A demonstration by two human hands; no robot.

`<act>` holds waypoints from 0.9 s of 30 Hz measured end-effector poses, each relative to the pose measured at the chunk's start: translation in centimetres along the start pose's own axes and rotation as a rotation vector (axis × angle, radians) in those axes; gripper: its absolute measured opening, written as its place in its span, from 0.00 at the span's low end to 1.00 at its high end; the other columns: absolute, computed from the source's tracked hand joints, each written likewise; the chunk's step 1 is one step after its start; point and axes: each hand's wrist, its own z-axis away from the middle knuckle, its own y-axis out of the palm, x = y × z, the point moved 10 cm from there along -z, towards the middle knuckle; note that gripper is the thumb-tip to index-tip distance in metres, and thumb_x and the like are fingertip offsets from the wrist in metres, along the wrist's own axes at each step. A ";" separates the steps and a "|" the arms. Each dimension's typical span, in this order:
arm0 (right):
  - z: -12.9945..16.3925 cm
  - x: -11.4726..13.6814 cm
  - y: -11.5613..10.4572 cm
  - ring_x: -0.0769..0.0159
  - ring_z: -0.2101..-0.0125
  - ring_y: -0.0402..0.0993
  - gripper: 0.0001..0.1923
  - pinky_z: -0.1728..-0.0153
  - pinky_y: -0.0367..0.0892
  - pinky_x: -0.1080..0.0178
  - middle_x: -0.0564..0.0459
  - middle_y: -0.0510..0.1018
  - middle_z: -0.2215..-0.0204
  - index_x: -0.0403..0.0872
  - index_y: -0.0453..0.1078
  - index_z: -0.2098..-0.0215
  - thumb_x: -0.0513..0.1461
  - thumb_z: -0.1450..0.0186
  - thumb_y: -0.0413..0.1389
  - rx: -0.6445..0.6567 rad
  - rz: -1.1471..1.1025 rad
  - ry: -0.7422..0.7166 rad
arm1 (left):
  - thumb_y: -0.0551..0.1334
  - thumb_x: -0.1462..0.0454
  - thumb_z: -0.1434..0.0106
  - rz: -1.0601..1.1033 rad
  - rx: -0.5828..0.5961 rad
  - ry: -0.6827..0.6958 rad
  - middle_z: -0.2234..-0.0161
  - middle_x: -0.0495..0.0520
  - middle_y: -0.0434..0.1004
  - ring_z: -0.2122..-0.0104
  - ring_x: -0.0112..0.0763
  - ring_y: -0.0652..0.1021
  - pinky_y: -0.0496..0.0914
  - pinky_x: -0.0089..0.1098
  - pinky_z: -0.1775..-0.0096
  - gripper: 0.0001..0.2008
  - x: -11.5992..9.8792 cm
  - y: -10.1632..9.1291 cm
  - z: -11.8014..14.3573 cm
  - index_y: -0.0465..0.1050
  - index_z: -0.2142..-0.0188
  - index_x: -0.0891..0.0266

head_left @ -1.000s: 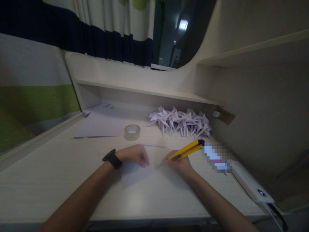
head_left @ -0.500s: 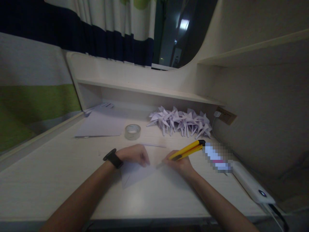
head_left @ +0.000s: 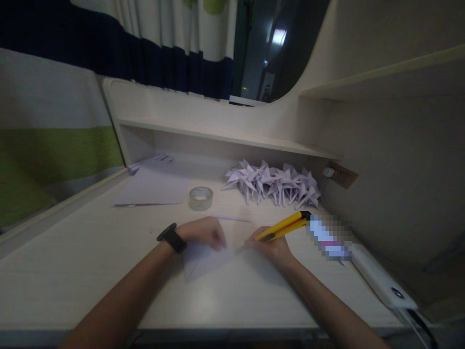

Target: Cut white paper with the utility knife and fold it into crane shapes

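Near the middle of the desk, a small white sheet of paper with crease lines lies flat. My left hand, wearing a black watch on its wrist, is closed with curled fingers and presses on the paper's upper part. A yellow utility knife is gripped in my right hand. Its blade end points left and down at the paper's right edge, and its black end points up to the right. Behind my left hand lies a thin white paper strip or roll.
A clear tape roll sits behind my left hand. Stacked paper lies back left. Several folded paper pinwheels are heaped under the shelf. On the right are a blurred-out phone, a white power strip and a wall socket.
The whole view shifts very slightly. Both hands, the knife and the paper keep almost the same positions.
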 end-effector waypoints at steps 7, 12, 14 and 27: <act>0.1 0.3 0.2 0.65 0.76 0.72 0.11 0.75 0.68 0.64 0.51 0.78 0.78 0.45 0.74 0.75 0.44 0.50 0.67 0.012 -0.012 0.012 | 0.67 0.70 0.50 -0.021 0.007 -0.005 0.67 0.53 0.83 0.70 0.32 0.79 0.69 0.27 0.65 0.13 0.0 0.0 0.0 0.81 0.63 0.60; 0.1 -0.1 0.3 0.65 0.77 0.72 0.11 0.75 0.68 0.65 0.52 0.78 0.78 0.45 0.74 0.75 0.43 0.50 0.68 0.016 -0.009 0.021 | 0.66 0.67 0.48 -0.050 0.004 0.011 0.69 0.51 0.82 0.71 0.30 0.78 0.68 0.26 0.68 0.10 -0.3 0.2 -0.1 0.80 0.64 0.61; 0.1 -0.1 0.3 0.66 0.77 0.72 0.11 0.75 0.68 0.65 0.52 0.78 0.77 0.45 0.73 0.75 0.43 0.49 0.67 0.021 -0.011 0.009 | 0.67 0.66 0.49 -0.069 -0.031 -0.005 0.71 0.51 0.81 0.73 0.30 0.77 0.66 0.25 0.71 0.09 -0.4 0.1 -0.2 0.80 0.66 0.62; 0.3 1.1 0.6 0.65 0.76 0.73 0.10 0.74 0.69 0.65 0.50 0.78 0.76 0.45 0.75 0.74 0.44 0.48 0.66 0.076 0.019 -0.047 | 0.60 0.70 0.46 -0.399 -0.097 -0.012 0.72 0.53 0.80 0.72 0.31 0.77 0.64 0.27 0.70 0.08 -2.9 0.9 -1.5 0.78 0.69 0.63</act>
